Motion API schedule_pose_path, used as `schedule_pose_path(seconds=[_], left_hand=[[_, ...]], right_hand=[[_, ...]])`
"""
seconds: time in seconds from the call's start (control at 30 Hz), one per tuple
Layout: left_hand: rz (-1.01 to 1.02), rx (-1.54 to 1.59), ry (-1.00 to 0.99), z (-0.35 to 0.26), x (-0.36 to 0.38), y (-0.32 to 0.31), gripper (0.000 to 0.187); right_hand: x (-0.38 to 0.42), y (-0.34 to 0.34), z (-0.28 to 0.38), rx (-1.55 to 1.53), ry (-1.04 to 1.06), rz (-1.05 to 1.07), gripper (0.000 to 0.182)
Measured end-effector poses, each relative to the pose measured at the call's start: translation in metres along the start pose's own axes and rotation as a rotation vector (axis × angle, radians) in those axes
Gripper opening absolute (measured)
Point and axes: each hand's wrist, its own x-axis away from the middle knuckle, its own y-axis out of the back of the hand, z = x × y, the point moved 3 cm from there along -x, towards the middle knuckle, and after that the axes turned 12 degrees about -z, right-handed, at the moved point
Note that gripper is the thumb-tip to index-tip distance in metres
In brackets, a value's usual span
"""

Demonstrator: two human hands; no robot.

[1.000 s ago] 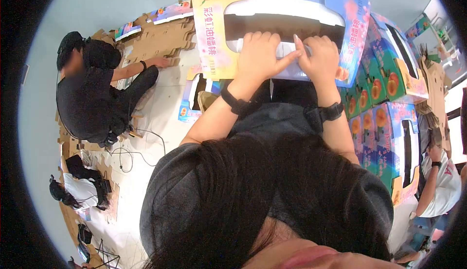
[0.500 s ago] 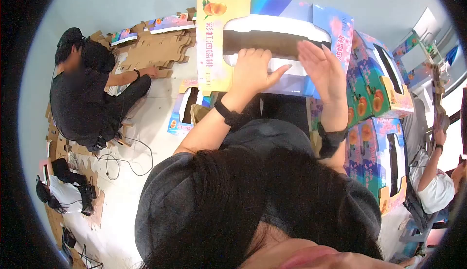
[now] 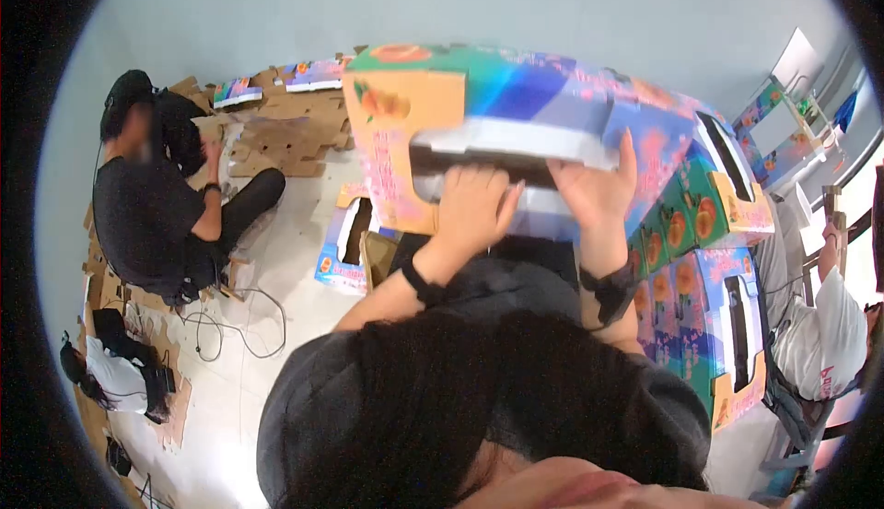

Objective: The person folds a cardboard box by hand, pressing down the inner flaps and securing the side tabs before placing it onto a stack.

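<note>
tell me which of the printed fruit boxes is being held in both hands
The tilted box straight ahead: the left hand and right hand grip its cut-out edge. The stacked boxes on the right stand untouched.

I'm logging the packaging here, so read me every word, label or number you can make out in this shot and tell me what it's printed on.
None can be read.
Box held by left hand and right hand: pink characters on the orange end panel, motion-blurred.
Stacked boxes: peach pictures only, print too small.
Flat box on the floor: print too small.
Red marks on a seated person's white shirt: too small.
</note>
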Motion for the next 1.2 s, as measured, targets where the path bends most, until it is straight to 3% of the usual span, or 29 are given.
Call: schedule_pose_path(seconds=[0.07,0.13,0.2,0.3,0.43,0.53,0.57,0.67,0.8,0.87,1.07,1.2], left_hand=[[0.023,0.093,0.059,-0.009,0.001,0.014,0.024],[0.147,0.256,0.132,-0.016,-0.007,0.035,0.047],[0.126,0.377,0.165,-0.017,-0.013,0.048,0.058],[0.391,0.772,0.334,-0.016,-0.014,0.061,0.071],[0.724,1.623,0.832,-0.003,0.005,0.043,0.072],[0.490,2.205,1.042,-0.005,-0.005,0.036,0.059],[0.383,2.120,1.061,-0.006,-0.007,0.035,0.056],[0.218,2.011,1.015,0.010,-0.009,0.028,0.074],[-0.156,1.907,1.182,0.014,-0.020,0.025,0.073],[-0.123,1.948,1.072,0.017,-0.026,0.023,0.074],[-0.055,1.953,0.878,0.027,-0.044,0.026,0.083],[-0.039,1.972,0.867,0.037,-0.033,0.010,0.087]], right_hand=[[0.005,0.003,-0.002,0.085,0.055,0.102,0.050],[0.009,-0.002,-0.006,-0.014,0.031,0.146,0.052],[0.011,-0.001,-0.007,-0.068,0.019,0.174,0.053],[0.010,0.003,-0.007,-0.060,0.028,0.194,0.053],[0.010,0.010,-0.008,-0.006,0.029,0.238,0.053],[0.011,0.010,-0.008,0.075,0.073,0.196,0.054],[0.011,0.009,-0.007,0.111,0.098,0.163,0.054],[0.011,0.006,-0.004,0.046,0.054,0.246,0.056],[0.010,0.013,0.000,0.067,0.068,0.175,0.061],[0.011,0.016,0.001,0.134,0.093,0.119,0.063],[0.017,0.011,0.008,0.224,0.136,0.324,0.065],[0.004,0.035,0.005,0.166,0.069,0.338,0.064]])
